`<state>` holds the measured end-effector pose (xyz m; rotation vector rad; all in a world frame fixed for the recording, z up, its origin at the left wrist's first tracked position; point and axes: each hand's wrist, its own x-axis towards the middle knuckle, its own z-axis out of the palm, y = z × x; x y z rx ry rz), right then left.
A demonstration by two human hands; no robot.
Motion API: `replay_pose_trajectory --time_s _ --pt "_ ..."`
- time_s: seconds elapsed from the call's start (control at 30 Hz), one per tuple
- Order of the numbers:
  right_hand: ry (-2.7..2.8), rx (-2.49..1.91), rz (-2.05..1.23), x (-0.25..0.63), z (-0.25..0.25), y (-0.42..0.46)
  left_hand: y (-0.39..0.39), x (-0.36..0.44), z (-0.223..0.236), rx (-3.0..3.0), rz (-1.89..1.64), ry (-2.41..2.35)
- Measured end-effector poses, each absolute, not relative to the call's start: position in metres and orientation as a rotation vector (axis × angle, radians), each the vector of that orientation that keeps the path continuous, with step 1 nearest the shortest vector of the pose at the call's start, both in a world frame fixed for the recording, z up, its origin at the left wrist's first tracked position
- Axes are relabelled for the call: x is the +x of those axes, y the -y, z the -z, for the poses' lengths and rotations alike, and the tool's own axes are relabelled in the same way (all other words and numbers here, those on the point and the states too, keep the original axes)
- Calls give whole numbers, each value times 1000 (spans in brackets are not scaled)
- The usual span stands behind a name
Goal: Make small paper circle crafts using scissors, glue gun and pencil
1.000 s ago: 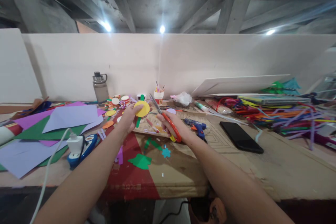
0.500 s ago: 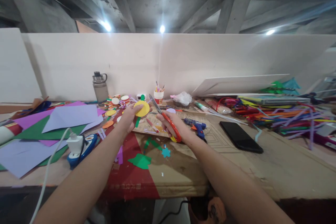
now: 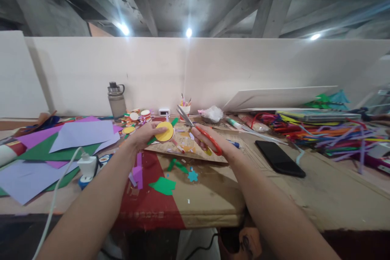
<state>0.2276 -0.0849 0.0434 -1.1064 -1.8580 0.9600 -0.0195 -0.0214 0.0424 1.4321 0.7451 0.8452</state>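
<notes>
Yellow and round, a flat disc with a green strip behind it [image 3: 165, 131] is pinched in the person's left hand [image 3: 144, 135], above the brown cardboard [image 3: 210, 207], as I see it in the head view. Their right hand [image 3: 204, 141] grasps red-handled metal scissors [image 3: 186, 117], blades toward one or two o'clock of the disc. I'd call this steadying the piece with scissors ready; any cut would call for bringing blades and piece together. A blue paper star [image 3: 192, 176] lies at five o'clock, a grey bottle [image 3: 116, 104] at ten.

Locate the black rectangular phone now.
Head view, right side: the phone lies flat on brown cardboard, between the right forearm and the pile of multicoloured strips.
</notes>
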Motion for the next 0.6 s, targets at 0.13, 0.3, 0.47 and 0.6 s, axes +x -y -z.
replay_pose_trajectory --time_s 0.13,0.3,0.47,0.6 --pt "1985 -1112 -985 235 -52 92 22 -33 -47 1487 -698 -804" --pt "2114 -1132 -993 239 -53 94 23 -39 -49 1585 -563 -869" --pt "2102 -1142 -1071 239 -52 94 25 -35 -47 1502 -586 -930" --pt "2135 -1145 -1103 237 -50 92 26 -33 -47 1508 -554 -913"
